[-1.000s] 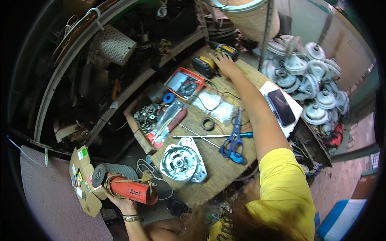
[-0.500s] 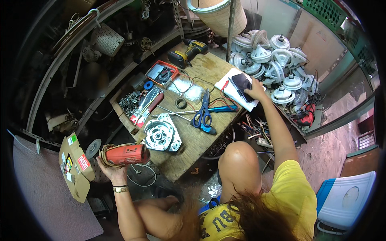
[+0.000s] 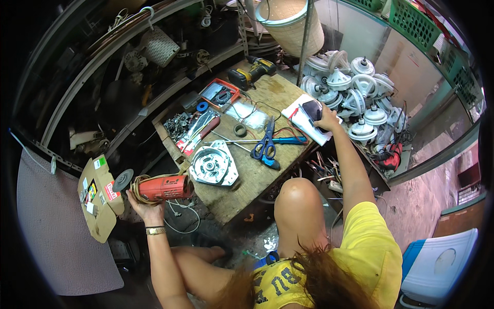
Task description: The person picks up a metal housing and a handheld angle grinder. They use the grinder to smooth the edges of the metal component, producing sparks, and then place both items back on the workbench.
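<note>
My left hand [image 3: 145, 210] is closed around a red angle grinder [image 3: 167, 188] with its pale cord wound about the body. The grinder's grey disc [image 3: 123, 180] points left, beside an open cardboard box [image 3: 101, 216]. My right hand [image 3: 328, 120] grips the edge of a dark smartphone [image 3: 310, 109], tilted over a white cloth or paper [image 3: 320, 136] at the table's right corner. Closer to me, a round silver metal housing [image 3: 210, 164] lies on the wooden table [image 3: 257, 180]. Dark blue scissors [image 3: 266, 147] rest right of it.
Across the table lie a multimeter [image 3: 220, 95], a yellow-black cordless drill [image 3: 252, 72], a tape roll [image 3: 240, 130], screwdrivers and loose screws [image 3: 177, 126]. White wheel-shaped metal parts [image 3: 363, 98] are heaped to the right. A tool tray [image 3: 329, 177] sits below the table's right edge.
The phone has tipped up from lying flatter on the white cloth, with my right hand gripping it. The grinder stays in my left hand. The whole view has shifted slightly.
</note>
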### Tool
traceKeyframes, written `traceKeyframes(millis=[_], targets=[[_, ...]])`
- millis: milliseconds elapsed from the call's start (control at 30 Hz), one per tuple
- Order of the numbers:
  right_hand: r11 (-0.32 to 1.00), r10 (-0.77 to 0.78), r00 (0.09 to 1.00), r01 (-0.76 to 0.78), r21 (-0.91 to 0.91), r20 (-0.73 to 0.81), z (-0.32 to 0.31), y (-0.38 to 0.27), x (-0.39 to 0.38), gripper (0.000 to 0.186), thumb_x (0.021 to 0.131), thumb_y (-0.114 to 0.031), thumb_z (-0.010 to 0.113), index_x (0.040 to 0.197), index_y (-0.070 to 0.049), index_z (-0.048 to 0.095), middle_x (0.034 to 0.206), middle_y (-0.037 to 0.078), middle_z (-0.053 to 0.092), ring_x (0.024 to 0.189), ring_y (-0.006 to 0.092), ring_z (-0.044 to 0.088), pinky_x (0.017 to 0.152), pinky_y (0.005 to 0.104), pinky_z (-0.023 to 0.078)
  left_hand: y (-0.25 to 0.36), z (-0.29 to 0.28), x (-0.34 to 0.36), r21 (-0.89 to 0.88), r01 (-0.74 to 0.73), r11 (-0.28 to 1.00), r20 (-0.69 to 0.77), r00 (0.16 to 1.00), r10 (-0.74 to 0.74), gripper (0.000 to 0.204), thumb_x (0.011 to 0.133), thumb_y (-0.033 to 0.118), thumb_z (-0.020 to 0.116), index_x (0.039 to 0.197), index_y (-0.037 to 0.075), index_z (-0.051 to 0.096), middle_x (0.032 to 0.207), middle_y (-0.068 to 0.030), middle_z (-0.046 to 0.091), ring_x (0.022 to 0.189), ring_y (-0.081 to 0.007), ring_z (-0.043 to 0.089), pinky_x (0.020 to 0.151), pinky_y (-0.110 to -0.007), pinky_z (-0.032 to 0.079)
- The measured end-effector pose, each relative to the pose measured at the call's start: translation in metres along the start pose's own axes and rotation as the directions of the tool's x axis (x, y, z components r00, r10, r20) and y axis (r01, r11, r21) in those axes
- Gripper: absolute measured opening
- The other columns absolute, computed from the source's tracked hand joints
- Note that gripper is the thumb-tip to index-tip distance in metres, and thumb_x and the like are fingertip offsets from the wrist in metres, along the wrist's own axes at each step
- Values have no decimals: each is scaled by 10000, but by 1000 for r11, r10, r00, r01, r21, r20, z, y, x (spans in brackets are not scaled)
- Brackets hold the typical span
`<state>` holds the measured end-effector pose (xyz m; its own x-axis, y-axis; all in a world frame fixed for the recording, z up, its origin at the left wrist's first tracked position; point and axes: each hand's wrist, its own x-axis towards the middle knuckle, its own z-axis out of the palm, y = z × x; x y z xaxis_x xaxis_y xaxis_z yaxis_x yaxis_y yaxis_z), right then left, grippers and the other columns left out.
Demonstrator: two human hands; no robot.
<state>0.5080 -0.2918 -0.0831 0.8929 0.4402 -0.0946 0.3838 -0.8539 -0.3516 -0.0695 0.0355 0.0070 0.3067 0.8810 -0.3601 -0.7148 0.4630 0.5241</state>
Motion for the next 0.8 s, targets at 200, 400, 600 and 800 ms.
traceKeyframes(millis=[200, 400, 600, 800], targets=[[995, -93, 995, 93, -21, -39, 7, 4, 12, 1135, 541, -371, 795, 1504, -225, 211, 1442, 120, 425, 1280, 432, 386, 1034, 530, 366, 0, -3, 10, 1, 1, 1000, 82, 997, -1, 516, 859, 558, 554, 1134, 128, 628, 1159, -63, 640, 1086, -258, 588, 961, -460, 463], [991, 6, 1000, -5, -135, 8, 5, -10, 16, 1157, 565, -374, 784, 1522, -188, 159, 1459, 228, 361, 1302, 468, 364, 1088, 517, 290, -10, 12, -1, -36, -39, 999, 139, 989, 44, 459, 867, 529, 583, 1122, 152, 640, 1118, -27, 655, 1065, -225, 593, 948, -465, 470], [685, -559, 782, 623, 378, -277, -7, -148, -34, 617, 786, -245, 744, 1285, 26, 503, 1291, 224, 510, 1212, 346, 467, 1037, 415, 362, -24, 15, -2, -10, -5, 1000, 201, 980, 7, 607, 846, 602, 548, 1233, 136, 586, 1175, -118, 624, 1091, -303, 581, 967, -507, 459], [464, -861, 375, 300, 834, 344, -11, -305, -244, 537, 977, -446, 483, 1271, 2, 514, 1144, 151, 586, 944, 210, 571, 770, 353, 495, -39, 20, -9, -45, -49, 998, 362, 930, 62, 672, 807, 657, 549, 1212, 121, 569, 1119, -115, 614, 1015, -287, 587, 902, -482, 491]])
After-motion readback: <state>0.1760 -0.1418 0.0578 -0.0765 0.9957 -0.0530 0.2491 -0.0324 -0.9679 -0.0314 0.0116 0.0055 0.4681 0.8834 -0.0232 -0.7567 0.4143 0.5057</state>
